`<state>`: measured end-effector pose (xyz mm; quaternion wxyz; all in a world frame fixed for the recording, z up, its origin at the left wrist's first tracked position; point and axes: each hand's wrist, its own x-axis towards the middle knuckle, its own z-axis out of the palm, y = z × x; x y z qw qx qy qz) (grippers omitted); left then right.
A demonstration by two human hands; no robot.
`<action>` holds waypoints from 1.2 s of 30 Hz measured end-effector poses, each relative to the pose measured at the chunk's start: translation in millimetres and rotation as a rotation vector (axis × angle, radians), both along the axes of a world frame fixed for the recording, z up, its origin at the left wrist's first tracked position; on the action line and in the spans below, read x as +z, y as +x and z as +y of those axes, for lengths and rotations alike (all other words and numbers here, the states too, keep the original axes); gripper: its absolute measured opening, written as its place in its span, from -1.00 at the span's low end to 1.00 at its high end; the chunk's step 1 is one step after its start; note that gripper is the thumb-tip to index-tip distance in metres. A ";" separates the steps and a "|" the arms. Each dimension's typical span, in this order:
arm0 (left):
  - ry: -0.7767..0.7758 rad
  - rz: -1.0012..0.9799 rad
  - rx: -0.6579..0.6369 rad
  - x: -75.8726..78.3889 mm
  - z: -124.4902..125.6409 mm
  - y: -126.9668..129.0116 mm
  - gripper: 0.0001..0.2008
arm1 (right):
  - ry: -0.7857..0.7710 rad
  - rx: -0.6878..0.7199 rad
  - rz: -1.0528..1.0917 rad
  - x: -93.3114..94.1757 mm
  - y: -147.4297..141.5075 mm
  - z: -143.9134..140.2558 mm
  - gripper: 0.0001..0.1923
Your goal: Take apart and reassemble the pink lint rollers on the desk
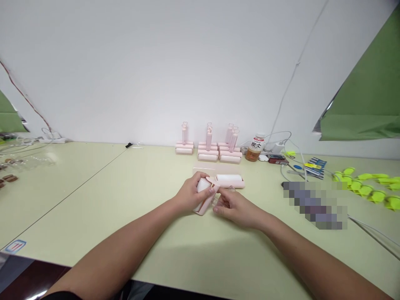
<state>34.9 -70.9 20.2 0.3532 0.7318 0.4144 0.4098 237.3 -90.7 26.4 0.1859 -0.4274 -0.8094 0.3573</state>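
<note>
My left hand (191, 194) grips a pink lint roller (204, 196) with a white roll, tilted, just above the pale green table (131, 200). Close beside it on the right, my right hand (233, 205) pinches a small clear piece at the roller's lower end; what that piece is I cannot tell. A second pink roller (230, 180) lies flat on the table just behind my hands.
Several finished pink rollers (208, 148) stand in rows by the wall. Right of them stand an orange drink bottle (254, 148), chargers and white cables (283, 143). Yellow-green clips (365, 185) lie at far right, small brown items (8, 177) at far left.
</note>
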 end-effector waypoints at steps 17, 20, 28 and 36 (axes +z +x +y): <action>-0.032 0.033 0.141 -4.4 20.3 -12.8 -0.69 | 0.057 -0.095 -0.196 1.9 -4.9 -8.3 -0.79; -0.023 0.020 0.119 -4.8 21.5 -12.9 -0.71 | 0.076 -0.114 -0.195 -0.5 -6.4 -10.2 -0.79; -0.124 -0.096 0.104 -6.4 24.9 -12.9 -0.66 | 0.100 -0.130 -0.210 -4.0 -9.5 -13.1 -0.80; -0.177 -0.197 0.237 -8.1 29.7 -15.0 -0.75 | 0.166 -0.163 -0.241 -6.0 -9.5 -11.5 -0.80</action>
